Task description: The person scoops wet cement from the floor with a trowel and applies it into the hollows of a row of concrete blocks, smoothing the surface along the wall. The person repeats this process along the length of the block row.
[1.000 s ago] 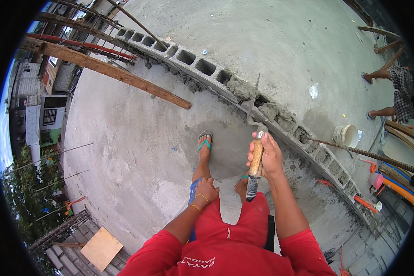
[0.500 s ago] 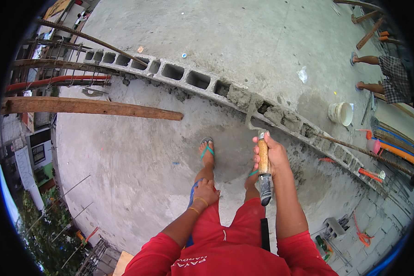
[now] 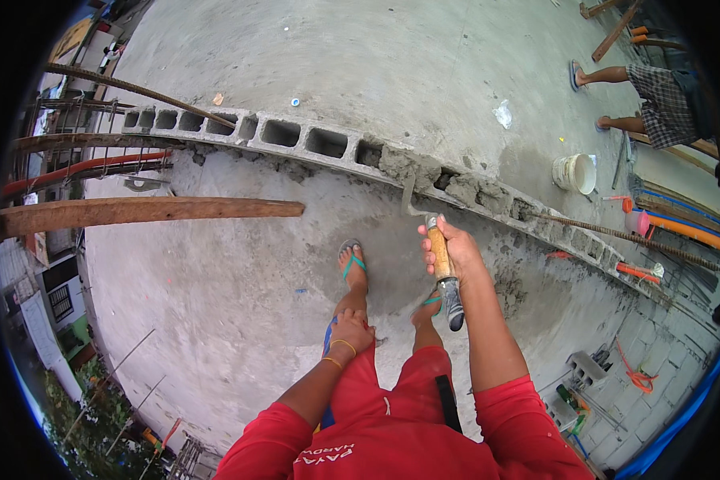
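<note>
Head view, work in hand: we judge this to be mortar work along the hollow-block row (image 3: 296,154), with the trowel at the lumpy grey mortar (image 3: 408,165).
Trowel: we see the trowel (image 3: 439,250) near the middle, handle toward us, blade reaching far; we cannot tell whether the blade touches the mortar.
Right hand: our right hand (image 3: 456,246) wraps its fingers around the wooden handle.
Left hand: our left hand (image 3: 352,332) lies over the left knee; its palm is hidden, so we cannot tell whether it pinches anything.
Next move calls for: in our judgement, a firm wrist and a controlled blade angle over the cavities.
In the way: a rebar (image 3: 640,239) slants across the row at right; a timber plank (image 3: 152,211) juts in from the left.
Around: we see a white bucket (image 3: 566,174) beyond the row, and a co-worker in checked shorts (image 3: 660,104) far right.
</note>
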Action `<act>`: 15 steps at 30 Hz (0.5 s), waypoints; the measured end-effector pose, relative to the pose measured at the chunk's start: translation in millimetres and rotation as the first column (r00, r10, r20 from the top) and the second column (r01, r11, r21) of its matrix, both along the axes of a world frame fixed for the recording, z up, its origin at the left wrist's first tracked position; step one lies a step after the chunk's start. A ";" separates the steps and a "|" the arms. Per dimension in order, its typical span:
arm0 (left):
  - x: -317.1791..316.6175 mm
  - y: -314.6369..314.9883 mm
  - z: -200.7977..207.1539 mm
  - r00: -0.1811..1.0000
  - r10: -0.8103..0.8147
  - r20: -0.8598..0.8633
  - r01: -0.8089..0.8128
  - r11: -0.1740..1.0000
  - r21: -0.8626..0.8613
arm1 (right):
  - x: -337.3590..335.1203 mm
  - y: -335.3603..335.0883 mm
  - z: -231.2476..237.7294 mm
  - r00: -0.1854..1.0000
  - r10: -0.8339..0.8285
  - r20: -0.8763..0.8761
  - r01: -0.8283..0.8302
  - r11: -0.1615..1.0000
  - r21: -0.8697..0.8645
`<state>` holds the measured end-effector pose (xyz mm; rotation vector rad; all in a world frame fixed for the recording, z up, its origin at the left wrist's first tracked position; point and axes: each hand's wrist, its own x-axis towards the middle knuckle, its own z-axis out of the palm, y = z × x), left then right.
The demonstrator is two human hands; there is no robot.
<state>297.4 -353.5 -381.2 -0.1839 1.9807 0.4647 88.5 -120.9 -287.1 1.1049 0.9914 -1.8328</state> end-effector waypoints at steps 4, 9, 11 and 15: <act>9.9 6.6 2.3 1.000 0.015 0.020 -0.015 1.000 -0.019 | 6.0 7.3 -10.7 0.999 0.000 -0.051 0.001 1.000 0.014; 28.1 21.9 2.6 1.000 -0.019 -0.007 0.019 0.999 -0.046 | 2.2 13.9 -5.8 0.999 0.027 -0.034 -0.026 0.999 0.032; 33.5 27.1 1.0 1.000 -0.015 0.001 0.015 0.999 -0.052 | -13.0 9.6 -13.9 1.000 0.001 -0.014 -0.001 1.000 0.013; 46.4 31.7 0.5 0.999 -0.003 -0.033 0.000 0.996 -0.085 | -6.8 11.5 -20.0 0.996 0.063 -0.057 -0.061 0.997 0.040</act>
